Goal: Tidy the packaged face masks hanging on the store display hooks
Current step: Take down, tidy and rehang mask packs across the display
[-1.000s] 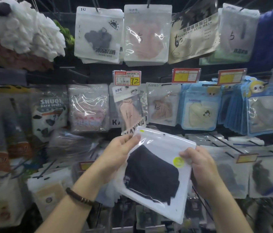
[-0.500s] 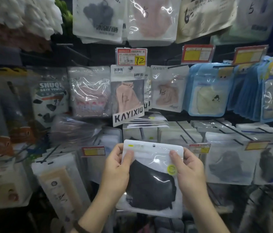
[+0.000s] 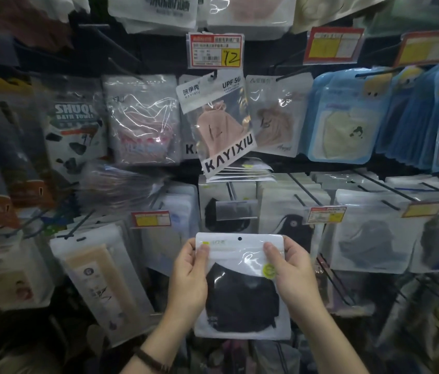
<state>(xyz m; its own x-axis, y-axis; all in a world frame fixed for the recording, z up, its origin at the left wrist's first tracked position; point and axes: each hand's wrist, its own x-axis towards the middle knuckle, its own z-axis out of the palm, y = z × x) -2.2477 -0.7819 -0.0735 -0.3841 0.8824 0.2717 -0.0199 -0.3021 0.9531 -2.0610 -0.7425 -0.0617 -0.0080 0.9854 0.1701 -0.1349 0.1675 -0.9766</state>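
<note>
A white packet with a black face mask point(image 3: 241, 295) is held upright in front of the display, its hang hole at the top centre. My left hand point(image 3: 188, 276) grips its left edge, thumb on the front near the top corner. My right hand point(image 3: 292, 276) grips the right edge, thumb beside a yellow-green sticker. Just behind and above the packet, a hook point(image 3: 230, 190) carries similar black-mask packets point(image 3: 226, 211). A tilted pink-mask packet marked KAYIXIU point(image 3: 218, 125) hangs above them.
Rows of hooks hold mask packets all around: blue packets point(image 3: 348, 117) at upper right, dark-mask packets point(image 3: 375, 238) at right, beige packets point(image 3: 99, 276) at lower left. Red-and-yellow price tags point(image 3: 215, 50) stick out on hook ends. Bath towel packs point(image 3: 75, 130) hang at left.
Both hands brought the black-mask packet from a tilt to upright and lower in front of the black-mask hook. The view dropped and moved closer to the display.
</note>
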